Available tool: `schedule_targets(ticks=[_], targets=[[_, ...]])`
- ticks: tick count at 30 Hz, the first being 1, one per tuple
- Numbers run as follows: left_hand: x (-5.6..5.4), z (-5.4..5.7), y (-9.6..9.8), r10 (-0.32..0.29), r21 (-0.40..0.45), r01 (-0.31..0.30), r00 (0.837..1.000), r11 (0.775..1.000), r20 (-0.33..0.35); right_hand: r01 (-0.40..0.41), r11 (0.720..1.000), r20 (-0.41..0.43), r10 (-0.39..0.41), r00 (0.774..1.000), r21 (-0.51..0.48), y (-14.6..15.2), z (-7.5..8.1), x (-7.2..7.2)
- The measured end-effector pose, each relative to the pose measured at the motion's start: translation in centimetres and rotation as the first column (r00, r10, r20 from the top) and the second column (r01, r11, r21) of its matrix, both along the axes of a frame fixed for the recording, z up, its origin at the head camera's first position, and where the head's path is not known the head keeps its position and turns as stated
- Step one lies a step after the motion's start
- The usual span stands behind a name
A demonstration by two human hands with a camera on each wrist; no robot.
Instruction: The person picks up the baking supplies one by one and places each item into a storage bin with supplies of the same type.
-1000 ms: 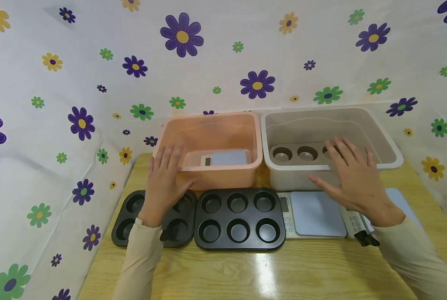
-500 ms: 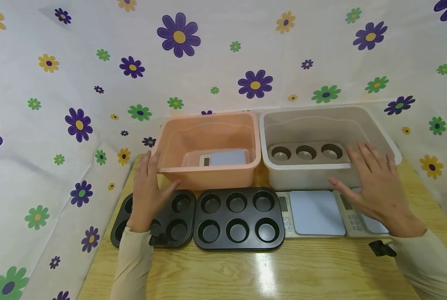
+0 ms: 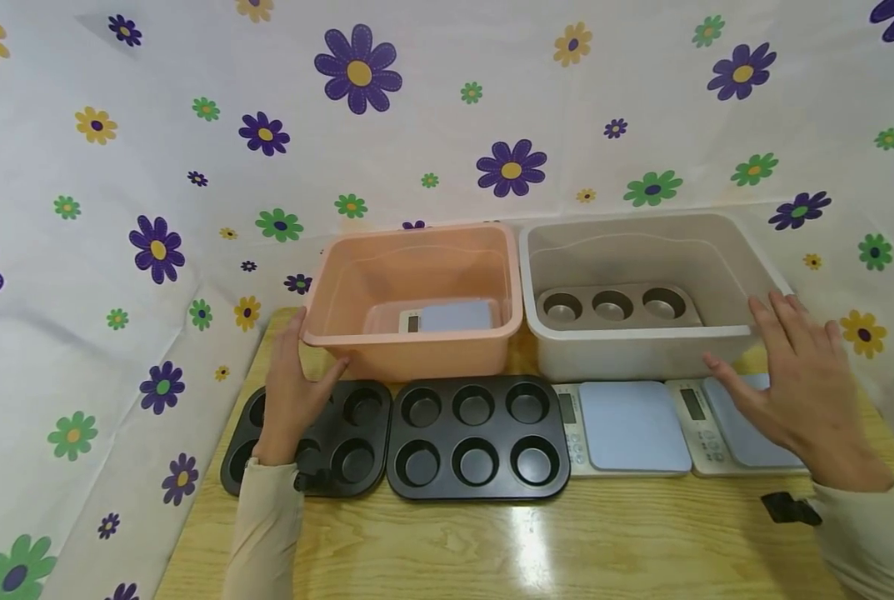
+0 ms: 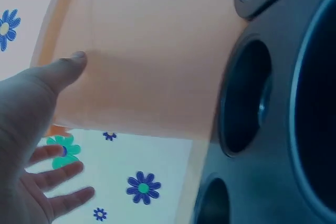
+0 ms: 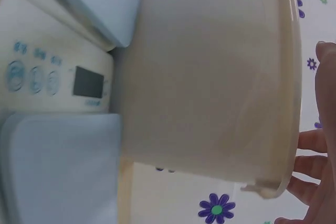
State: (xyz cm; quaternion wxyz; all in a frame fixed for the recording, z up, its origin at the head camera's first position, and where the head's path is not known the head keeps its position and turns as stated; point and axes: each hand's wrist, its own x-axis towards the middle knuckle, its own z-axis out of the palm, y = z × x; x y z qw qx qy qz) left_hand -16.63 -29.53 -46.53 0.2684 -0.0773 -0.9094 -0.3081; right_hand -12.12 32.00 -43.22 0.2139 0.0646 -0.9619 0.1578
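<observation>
Left hand (image 3: 292, 400), holding nothing, fingers extended, thumb spread away to the right, at the near left corner of an orange bin (image 3: 424, 360); contact with the rim hard to tell. Right hand (image 3: 810, 383), also holding nothing, fingers relaxed and thumb spread left, at the near right corner of a white bin (image 3: 634, 354); contact there unclear too. Perhaps held at the outer ends to span the two bins together.

Between the hands, side by side toward the far side of the wooden surface (image 3: 447, 542), both bins, mouths upward, probably to keep the contents in reach: a small scale (image 3: 456, 317) flat in the orange one, a brown muffin tray (image 3: 619, 307) low in the white one.

Nearer, in one row: left dark muffin tray (image 3: 352, 433), partly hidden by the left hand; middle dark muffin tray (image 3: 478, 435), just beside it; then left scale (image 3: 634, 425) and right scale (image 3: 739, 442), displays at their left ends. Cups and weighing plates upward, like beside like, seemingly for order and steadiness. Beyond, a flowered sheet (image 3: 417, 108).
</observation>
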Motion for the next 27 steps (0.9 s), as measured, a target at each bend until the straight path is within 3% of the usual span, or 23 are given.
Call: schedule_targets(ticks=[10,14,19,24,27], targets=[[-0.5,-1.6,0.1,-0.027,0.066,0.031,0.998,0.997,-0.059,0.073,0.997,-0.029,-0.073,0.997,-0.017,2.5,-1.9,2.3],[-0.7,-2.3,0.3,-0.039,0.095,0.040,0.999,0.995,-0.014,0.155,0.988,0.073,-0.153,0.986,-0.014,3.4,-2.4,3.4],[-0.7,-2.8,0.5,-0.054,0.185,0.048,0.998,0.982,0.031,0.263,0.963,0.210,-0.268,0.940,0.052,4.4,-3.6,4.5],[-0.8,-3.3,0.4,-0.082,0.279,0.070,0.996,0.958,0.032,0.271,0.963,0.251,-0.265,0.931,0.013,5.1,-5.3,5.2],[-0.8,-3.5,0.4,-0.087,0.288,0.074,0.996,0.955,0.032,0.294,0.956,0.297,-0.281,0.913,0.001,5.3,-6.2,5.7]])
